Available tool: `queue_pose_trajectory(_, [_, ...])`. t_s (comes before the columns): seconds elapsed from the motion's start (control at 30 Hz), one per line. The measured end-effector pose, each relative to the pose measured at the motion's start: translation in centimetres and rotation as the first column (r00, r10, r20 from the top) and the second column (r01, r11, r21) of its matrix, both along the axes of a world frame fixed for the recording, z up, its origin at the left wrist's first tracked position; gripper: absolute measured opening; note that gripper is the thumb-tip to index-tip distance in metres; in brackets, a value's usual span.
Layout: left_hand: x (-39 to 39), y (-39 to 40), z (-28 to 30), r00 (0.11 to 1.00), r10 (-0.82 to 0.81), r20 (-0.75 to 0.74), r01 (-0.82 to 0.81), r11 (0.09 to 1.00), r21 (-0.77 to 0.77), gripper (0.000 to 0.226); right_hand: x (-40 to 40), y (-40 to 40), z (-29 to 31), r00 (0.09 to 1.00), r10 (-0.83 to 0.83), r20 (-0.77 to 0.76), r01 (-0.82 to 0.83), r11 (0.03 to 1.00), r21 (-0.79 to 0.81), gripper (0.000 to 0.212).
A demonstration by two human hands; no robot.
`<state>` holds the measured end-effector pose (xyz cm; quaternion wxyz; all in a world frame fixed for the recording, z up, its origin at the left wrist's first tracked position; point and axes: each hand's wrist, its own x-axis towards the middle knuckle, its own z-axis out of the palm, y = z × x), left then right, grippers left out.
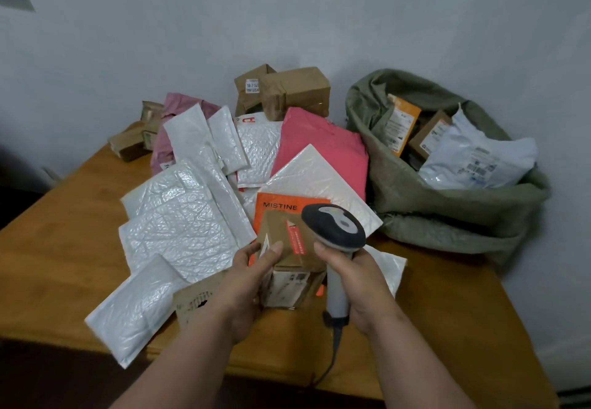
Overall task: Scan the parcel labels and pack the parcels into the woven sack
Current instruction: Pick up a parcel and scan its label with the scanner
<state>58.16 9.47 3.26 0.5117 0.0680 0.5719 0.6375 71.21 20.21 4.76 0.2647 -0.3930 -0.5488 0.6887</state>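
Nearest: left hand [243,284] gripping small brown parcel [287,258], right hand [358,280] wrapped round scanner [334,232] handle, just above wooden tabletop [64,248]. Beyond: white bubble mailers [182,216], pink mailer [323,149], brown boxes [287,92]. Far right: green woven sack [415,200], parcels inside.

Brown cardboard parcel [289,250] in left hand [246,284], red-orange tape strip across it. Dark grey and pale grey scanner [334,228] in right hand [361,287]. Beyond: orange box [289,204], pearly white bubble mailers [182,216], pink mailer [323,149], olive-green woven sack [447,213].
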Motion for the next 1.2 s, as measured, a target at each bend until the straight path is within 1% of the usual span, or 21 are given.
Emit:
queue_pose_trajectory(0.03, [0.2,-0.1,0.1,0.999,0.006,-0.039,-0.006,1.0,-0.003,0.093,0.2,-0.1,0.0,1.0,-0.009,-0.006,0.009,1.0,-0.002,0.057])
queue_pose_trajectory(0.1, [0.6,-0.1,0.4,0.982,0.028,-0.187,-0.033,0.999,-0.026,0.114,0.5,-0.3,0.0,1.0,-0.021,-0.017,0.021,1.0,-0.013,0.058])
queue_pose_trajectory(0.13, [0.8,0.0,0.4,0.966,0.043,-0.255,-0.052,0.998,-0.032,0.117,0.7,-0.3,0.0,0.999,-0.023,-0.028,0.022,1.0,-0.021,0.06])
queue_pose_trajectory(0.17, [1.1,0.0,0.4,0.956,0.072,-0.283,-0.081,0.997,-0.019,0.11,0.9,-0.3,0.0,0.999,-0.024,-0.039,0.023,0.999,-0.029,0.062])
queue_pose_trajectory(0.2, [1.2,0.0,0.5,0.957,0.126,-0.26,-0.127,0.992,0.012,0.096,1.2,-0.2,0.1,0.999,-0.026,-0.043,0.024,0.999,-0.034,0.064])
queue_pose_trajectory(0.27, [1.2,0.1,0.6,0.967,0.23,-0.112,-0.219,0.97,0.101,0.058,1.8,0.2,0.2,0.999,-0.024,-0.049,0.022,0.999,-0.047,0.062])
queue_pose_trajectory(0.3, [1.3,0.2,0.7,0.97,0.242,-0.036,-0.234,0.961,0.144,0.042,2.2,0.3,0.2,0.998,-0.026,-0.054,0.022,0.998,-0.061,0.06])
queue_pose_trajectory(0.33, [1.5,0.4,0.7,0.973,0.23,0.016,-0.229,0.957,0.18,0.035,2.5,0.5,0.3,0.998,-0.033,-0.061,0.028,0.996,-0.08,0.059])
queue_pose_trajectory(0.37, [1.8,0.4,0.8,0.977,0.206,0.049,-0.212,0.954,0.211,0.035,2.7,0.6,0.3,0.996,-0.043,-0.072,0.036,0.994,-0.099,0.057])
queue_pose_trajectory(0.43, [2.7,0.6,0.9,0.986,0.147,0.076,-0.162,0.955,0.249,0.043,3.4,0.8,0.4,0.994,-0.057,-0.09,0.046,0.992,-0.117,0.051])
queue_pose_trajectory(0.5, [3.4,0.7,0.9,0.993,0.085,0.078,-0.102,0.963,0.249,0.047,4.0,1.1,0.7,0.995,-0.046,-0.093,0.036,0.993,-0.114,0.045])
queue_pose_trajectory(0.57, [3.9,1.0,0.8,0.997,0.052,0.059,-0.065,0.965,0.255,0.051,4.6,1.5,1.0,0.995,-0.039,-0.093,0.029,0.995,-0.097,0.044])
queue_pose_trajectory(0.67, [4.5,1.6,0.9,0.997,0.071,0.026,-0.076,0.957,0.281,0.064,5.5,2.2,1.2,0.995,-0.058,-0.082,0.053,0.997,-0.063,0.045])
queue_pose_trajectory(0.77, [4.4,2.1,1.2,0.992,0.11,0.057,-0.122,0.954,0.274,0.077,6.3,3.1,1.3,0.997,-0.08,-0.013,0.079,0.997,-0.021,0.026])
queue_pose_trajectory(0.8, [4.3,2.1,1.4,0.991,0.122,0.061,-0.134,0.953,0.271,0.078,6.6,3.4,1.3,0.996,-0.088,-0.002,0.088,0.996,-0.009,0.024])
queue_pose_trajectory(0.9, [4.0,2.4,2.1,0.982,0.185,0.025,-0.184,0.943,0.277,0.07,7.5,4.0,2.0,0.994,-0.105,-0.02,0.105,0.994,0.014,0.029])
queue_pose_trajectory(0.97, [3.9,2.6,2.4,0.97,0.243,0.013,-0.236,0.928,0.289,0.063,8.0,4.1,2.9,0.997,-0.078,-0.027,0.079,0.996,0.043,0.027])
queue_pose_trajectory(1.1, [4.2,3.0,2.5,0.952,0.304,-0.04,-0.277,0.908,0.313,0.056,8.8,3.6,4.6,0.994,0.103,-0.047,-0.097,0.988,0.119,0.027])
queue_pose_trajectory(1.2, [4.3,3.3,2.5,0.944,0.326,-0.058,-0.29,0.899,0.327,0.049,8.9,2.8,5.6,0.974,0.228,-0.01,-0.224,0.962,0.158,0.03])
